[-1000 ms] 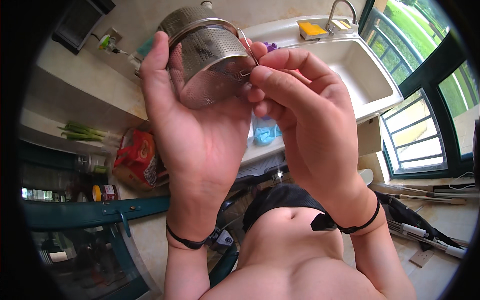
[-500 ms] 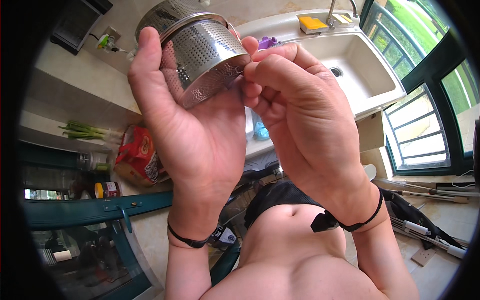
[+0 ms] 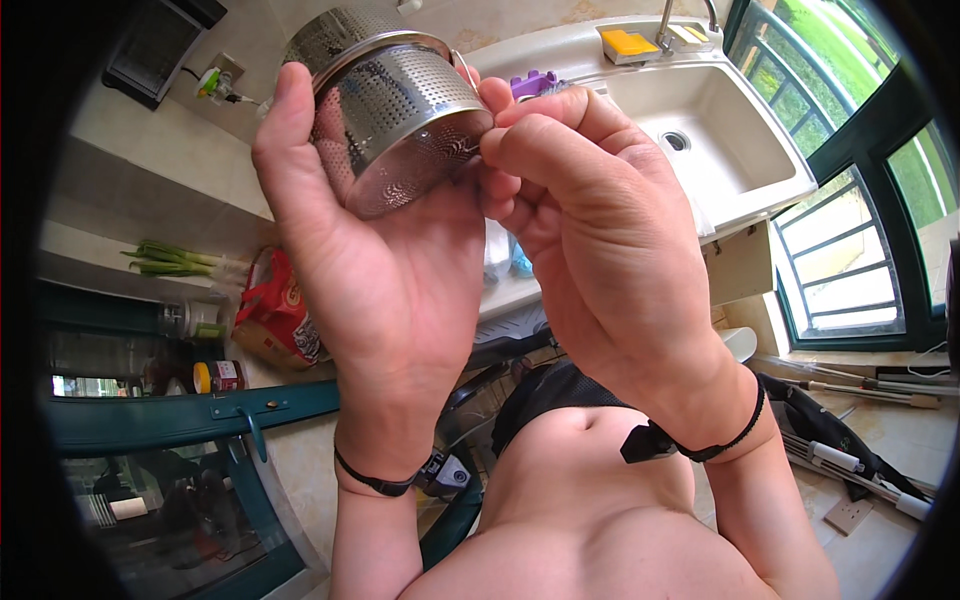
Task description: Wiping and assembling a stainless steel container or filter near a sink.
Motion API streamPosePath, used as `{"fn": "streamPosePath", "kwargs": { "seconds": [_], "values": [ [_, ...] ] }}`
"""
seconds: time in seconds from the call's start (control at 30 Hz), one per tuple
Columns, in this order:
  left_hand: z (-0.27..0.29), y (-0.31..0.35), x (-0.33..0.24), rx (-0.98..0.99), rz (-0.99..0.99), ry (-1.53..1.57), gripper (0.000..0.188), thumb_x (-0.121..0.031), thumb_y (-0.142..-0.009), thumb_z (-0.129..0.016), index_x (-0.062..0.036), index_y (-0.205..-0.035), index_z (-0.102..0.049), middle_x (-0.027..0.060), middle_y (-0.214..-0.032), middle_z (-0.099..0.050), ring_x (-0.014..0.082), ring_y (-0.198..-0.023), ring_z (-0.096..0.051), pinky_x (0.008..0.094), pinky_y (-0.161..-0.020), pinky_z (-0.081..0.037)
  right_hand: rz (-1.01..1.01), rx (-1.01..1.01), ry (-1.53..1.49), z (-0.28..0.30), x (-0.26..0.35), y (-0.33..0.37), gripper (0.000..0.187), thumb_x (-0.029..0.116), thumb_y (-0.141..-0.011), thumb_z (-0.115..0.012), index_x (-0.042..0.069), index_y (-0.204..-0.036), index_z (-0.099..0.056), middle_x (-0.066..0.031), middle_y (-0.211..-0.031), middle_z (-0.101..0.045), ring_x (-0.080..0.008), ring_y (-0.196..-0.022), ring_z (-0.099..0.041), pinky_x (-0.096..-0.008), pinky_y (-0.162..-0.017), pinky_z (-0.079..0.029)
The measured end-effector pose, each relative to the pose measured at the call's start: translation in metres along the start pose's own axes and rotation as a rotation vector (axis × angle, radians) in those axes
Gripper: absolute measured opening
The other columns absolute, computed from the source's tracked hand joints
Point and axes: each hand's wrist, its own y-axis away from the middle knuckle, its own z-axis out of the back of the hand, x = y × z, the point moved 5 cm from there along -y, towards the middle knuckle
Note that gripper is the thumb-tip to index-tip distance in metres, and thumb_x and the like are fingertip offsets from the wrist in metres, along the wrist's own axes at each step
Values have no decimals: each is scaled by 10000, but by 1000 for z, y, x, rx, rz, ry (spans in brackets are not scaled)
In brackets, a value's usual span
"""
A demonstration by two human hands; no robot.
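Observation:
My left hand (image 3: 385, 280) is wrapped round a shiny metal strainer basket (image 3: 400, 110), full of small holes and tipped so that its round end faces me. The thumb lies along the basket's left side, and fingertips show behind its right side. A banded rim circles the basket, with more perforated metal beyond it. On the right side a thin wire (image 3: 466, 72) stands out from the rim. My right hand (image 3: 625, 220) is closed in a pinch at the right edge of the round end. Its fingertips hide exactly what part they grip.
A white sink (image 3: 735, 130) with a faucet and a yellow sponge (image 3: 628, 46) lies at the far right. Purple plastic (image 3: 533, 84) shows behind the hands. At left are a red bag (image 3: 275, 315), green onions (image 3: 170, 258), jars and a teal door frame (image 3: 290, 402).
Both hands and the strainer basket have shifted slightly left. The right hand's pinch stays at the same edge of the basket.

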Motion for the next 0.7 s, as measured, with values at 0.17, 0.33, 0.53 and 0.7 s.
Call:
{"fn": "streamPosePath", "kwargs": {
  "seconds": [0.17, 0.33, 0.53, 0.7],
  "values": [
    [0, 2, -1, -16, 38, 13, 662, -527, -952, -634, 35, -1292, -552, 217, -1209, -630, 293, -1074, -600, 372, -838, -474, -11, 27, -7, -2, 2, -1, 40, 24, -923, -695, 29, -944, -662, -47, -883, -679, -131, -752, -644, -252, -756, -518],
    [1, 1, -4, 14, 15, -23, 685, -541, -952, -630, 29, -1321, -542, 211, -1226, -629, 284, -1063, -596, 363, -813, -461, -10, 65, -11, -2, -1, -3, 38, 26, -933, -686, 29, -963, -663, -53, -887, -689, -136, -758, -649, -251, -762, -520],
    [3, -1, -9, 21, -56, 65, 626, -516, -977, -604, 7, -1316, -545, 216, -1224, -632, 324, -1127, -603, 431, -959, -509, 127, 123, 124, -2, 0, -4, 112, 18, -936, -717, 3, -1034, -667, -69, -925, -706, -127, -841, -673, -252, -804, -545],
    [9, -6, -9, 26, -75, 45, 625, -494, -973, -625, 19, -1317, -531, 235, -1234, -616, 344, -1141, -600, 437, -999, -518, 686, 241, 749, 0, 9, -5, 205, -116, -897, -713, -81, -1082, -633, -105, -1037, -676, -129, -935, -665, -292, -883, -559]
  ]
}}
